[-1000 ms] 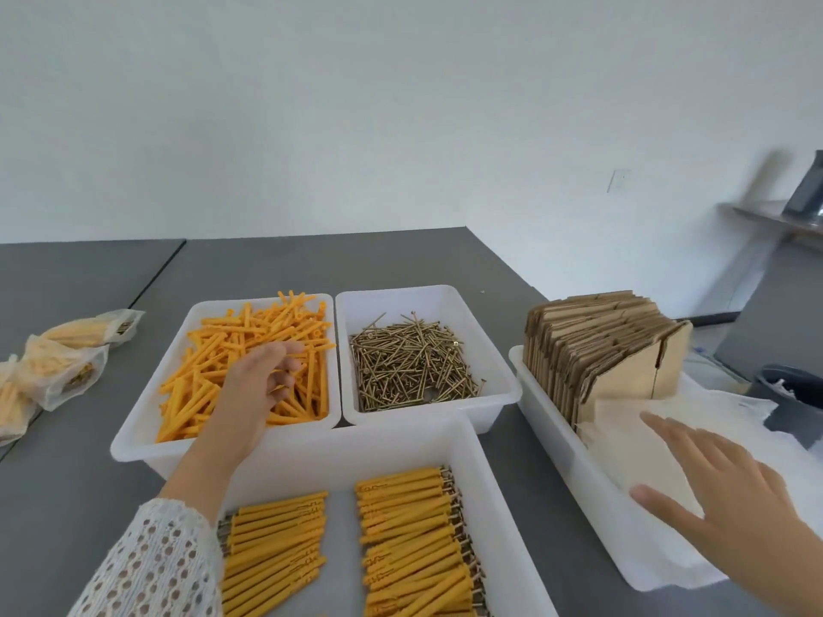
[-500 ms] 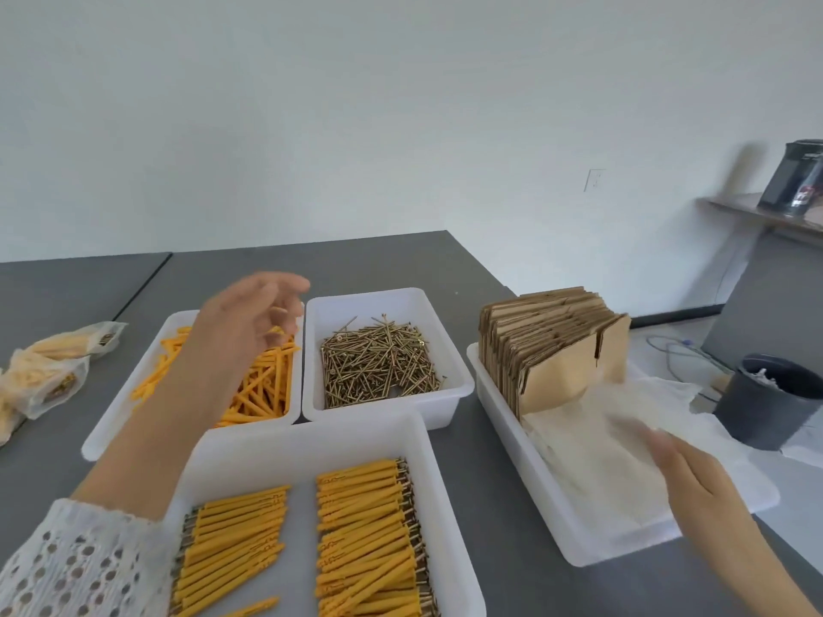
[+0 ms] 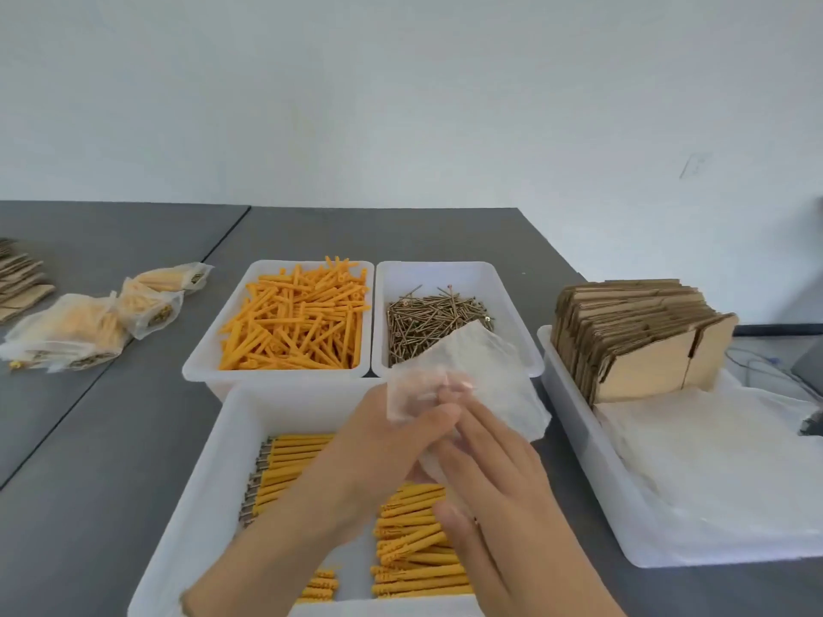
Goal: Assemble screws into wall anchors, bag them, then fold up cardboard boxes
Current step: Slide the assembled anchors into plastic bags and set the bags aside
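The loose wall anchors [image 3: 296, 322] are bright orange, heaped in a white tray [image 3: 200, 367]. The screws [image 3: 427, 322] beside them are dull brass-gold, also in a white tray [image 3: 512, 287]. The assembled anchors [image 3: 414, 545] are yellow-orange with grey metal screw heads, lying in a third white tray [image 3: 196, 505]. The bag [image 3: 485, 376] in the hands is translucent milky white. The flat cardboard boxes [image 3: 632, 331] are plain brown. The bench [image 3: 89, 505] is matt dark grey, and the wall [image 3: 401, 95] is plain white.

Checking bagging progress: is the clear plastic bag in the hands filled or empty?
Empty: the clear plastic bag looks flat and see-through, nothing orange inside, held by both hands.
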### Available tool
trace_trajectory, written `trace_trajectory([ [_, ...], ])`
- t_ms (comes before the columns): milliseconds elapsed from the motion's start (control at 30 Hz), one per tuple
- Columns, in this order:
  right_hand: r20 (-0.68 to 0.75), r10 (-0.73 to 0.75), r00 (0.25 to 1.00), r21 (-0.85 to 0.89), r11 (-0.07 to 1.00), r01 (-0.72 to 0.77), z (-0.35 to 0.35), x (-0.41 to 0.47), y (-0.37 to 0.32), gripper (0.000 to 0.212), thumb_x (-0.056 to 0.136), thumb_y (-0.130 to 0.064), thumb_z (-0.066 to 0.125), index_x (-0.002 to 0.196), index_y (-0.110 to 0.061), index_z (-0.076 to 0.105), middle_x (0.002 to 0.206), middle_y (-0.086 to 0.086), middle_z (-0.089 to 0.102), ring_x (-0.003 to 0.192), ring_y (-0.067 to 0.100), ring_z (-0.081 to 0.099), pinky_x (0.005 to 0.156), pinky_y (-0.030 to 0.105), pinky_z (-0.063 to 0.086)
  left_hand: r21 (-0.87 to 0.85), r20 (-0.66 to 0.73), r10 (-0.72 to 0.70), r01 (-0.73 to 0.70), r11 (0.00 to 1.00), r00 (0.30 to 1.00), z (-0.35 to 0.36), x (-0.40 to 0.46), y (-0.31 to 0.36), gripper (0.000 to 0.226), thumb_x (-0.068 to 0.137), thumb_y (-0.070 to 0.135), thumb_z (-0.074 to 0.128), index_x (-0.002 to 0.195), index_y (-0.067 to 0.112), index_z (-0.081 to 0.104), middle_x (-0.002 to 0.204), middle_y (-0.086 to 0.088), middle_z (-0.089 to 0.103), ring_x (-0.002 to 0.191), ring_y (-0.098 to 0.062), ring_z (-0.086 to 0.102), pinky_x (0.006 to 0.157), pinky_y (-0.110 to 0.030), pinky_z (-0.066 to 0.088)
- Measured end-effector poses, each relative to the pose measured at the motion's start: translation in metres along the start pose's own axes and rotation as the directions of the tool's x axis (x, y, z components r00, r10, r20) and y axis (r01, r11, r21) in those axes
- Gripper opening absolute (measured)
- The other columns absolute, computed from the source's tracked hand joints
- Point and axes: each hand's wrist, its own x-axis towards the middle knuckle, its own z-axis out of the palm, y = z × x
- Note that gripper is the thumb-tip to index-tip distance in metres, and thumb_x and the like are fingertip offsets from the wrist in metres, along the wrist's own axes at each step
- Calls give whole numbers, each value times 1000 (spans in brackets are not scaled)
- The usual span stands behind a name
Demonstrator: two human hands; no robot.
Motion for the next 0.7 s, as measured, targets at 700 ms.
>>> trace_trajectory([
  [700, -12, 538, 843, 346, 793, -501, 51, 28, -11, 13, 90, -32, 64, 98, -41, 61, 88, -24, 63, 89, -3, 57, 65, 6, 43, 293, -301, -28, 120, 948, 953, -78, -80, -48, 33, 104, 24, 45, 91, 36, 73, 89, 5, 75, 85, -11, 71, 71, -20, 52],
])
